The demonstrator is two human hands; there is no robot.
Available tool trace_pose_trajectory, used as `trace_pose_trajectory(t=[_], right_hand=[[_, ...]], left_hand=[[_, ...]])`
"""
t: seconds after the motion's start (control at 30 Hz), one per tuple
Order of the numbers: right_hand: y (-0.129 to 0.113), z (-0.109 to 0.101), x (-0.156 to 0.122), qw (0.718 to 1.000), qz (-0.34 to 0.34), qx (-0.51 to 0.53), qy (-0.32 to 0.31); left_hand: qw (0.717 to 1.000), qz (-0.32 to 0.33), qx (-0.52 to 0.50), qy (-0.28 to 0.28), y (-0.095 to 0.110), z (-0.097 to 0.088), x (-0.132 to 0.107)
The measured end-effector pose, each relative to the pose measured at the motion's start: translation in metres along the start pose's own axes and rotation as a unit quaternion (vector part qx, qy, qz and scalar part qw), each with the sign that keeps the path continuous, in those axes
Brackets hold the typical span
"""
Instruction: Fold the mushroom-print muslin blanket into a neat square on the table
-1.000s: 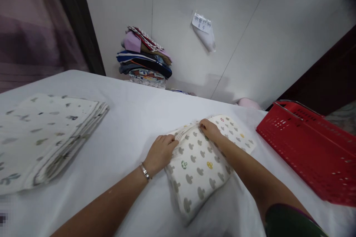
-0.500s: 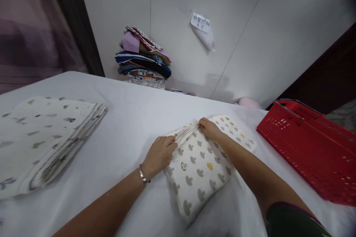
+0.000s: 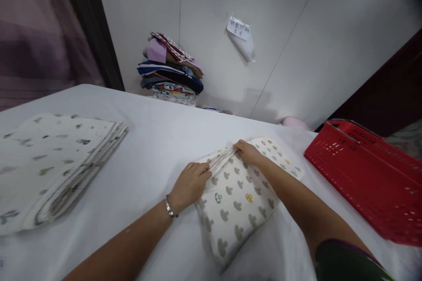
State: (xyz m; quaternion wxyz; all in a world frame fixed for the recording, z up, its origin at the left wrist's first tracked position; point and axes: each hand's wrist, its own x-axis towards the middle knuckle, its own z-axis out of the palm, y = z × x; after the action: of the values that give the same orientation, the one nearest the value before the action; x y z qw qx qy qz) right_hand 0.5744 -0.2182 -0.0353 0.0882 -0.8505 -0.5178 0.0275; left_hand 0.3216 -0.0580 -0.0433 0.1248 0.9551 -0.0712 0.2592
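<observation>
A cream cloth (image 3: 242, 204) with a grey mushroom print and a few green, yellow and red ones lies folded in layers on the white-covered table (image 3: 148, 140). My left hand (image 3: 192, 184), with a metal bracelet at the wrist, is closed on the left end of its layered far edge. Further right along that same edge, my right hand (image 3: 248, 151) pinches the layers between thumb and fingers. Part of the cloth extends beyond my right hand, flat on the table. The fingertips of both hands are partly hidden by the folds.
Another folded cloth (image 3: 56, 162) with a small print lies at the left. A red perforated basket (image 3: 369, 175) with a metal handle stands at the right. Behind the table's far edge are a stack of folded fabrics (image 3: 171, 70) and a wall with a paper note (image 3: 239, 28).
Both hands keep their hold on the cloth's edge. The layers between them look slightly flatter and straighter; otherwise almost nothing has moved.
</observation>
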Motion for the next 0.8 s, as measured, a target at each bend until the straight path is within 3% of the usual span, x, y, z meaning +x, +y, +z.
trace_pose_trajectory(t=[0.17,0.4,0.57,0.8], right_hand=[[-0.003,-0.002,-0.002,1.000,-0.005,0.001,0.005],[-0.008,-0.007,0.001,1.000,-0.001,0.002,0.006],[-0.010,-0.002,0.010,1.000,0.004,0.001,-0.007],[-0.013,-0.003,0.016,1.000,0.014,0.010,-0.018]], left_hand=[[1.000,-0.006,-0.030,0.001,0.000,0.001,-0.001],[0.967,-0.191,-0.164,0.036,-0.007,0.003,0.001],[0.950,-0.277,-0.137,0.046,-0.019,0.008,0.004],[0.952,-0.289,-0.099,0.007,-0.021,0.007,0.006]])
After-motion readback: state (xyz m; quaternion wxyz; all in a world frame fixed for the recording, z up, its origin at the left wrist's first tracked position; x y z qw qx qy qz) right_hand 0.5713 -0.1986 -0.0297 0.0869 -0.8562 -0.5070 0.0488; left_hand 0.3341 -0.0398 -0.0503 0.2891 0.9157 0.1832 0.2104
